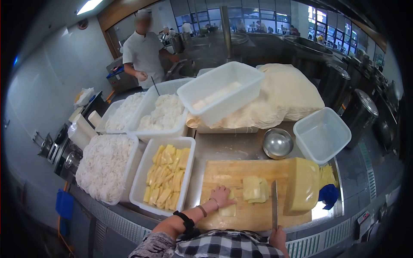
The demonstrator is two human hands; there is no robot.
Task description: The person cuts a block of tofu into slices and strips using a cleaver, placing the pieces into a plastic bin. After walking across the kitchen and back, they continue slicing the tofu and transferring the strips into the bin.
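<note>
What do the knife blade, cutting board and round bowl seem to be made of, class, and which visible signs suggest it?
Knife blade: probably steel, grey with a dull metallic sheen.
Cutting board: apparently wood, smooth, going by its warm tan colour.
Round bowl: likely stainless steel, polished, with bright reflections inside.

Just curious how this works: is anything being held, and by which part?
The right hand grips a knife at its handle end. The left hand rests on a yellow slice, with no clear grip.

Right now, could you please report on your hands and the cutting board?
Left hand flat on yellow slice; right hand gripping knife. Slice stack left of knife; yellow block close right.
</note>
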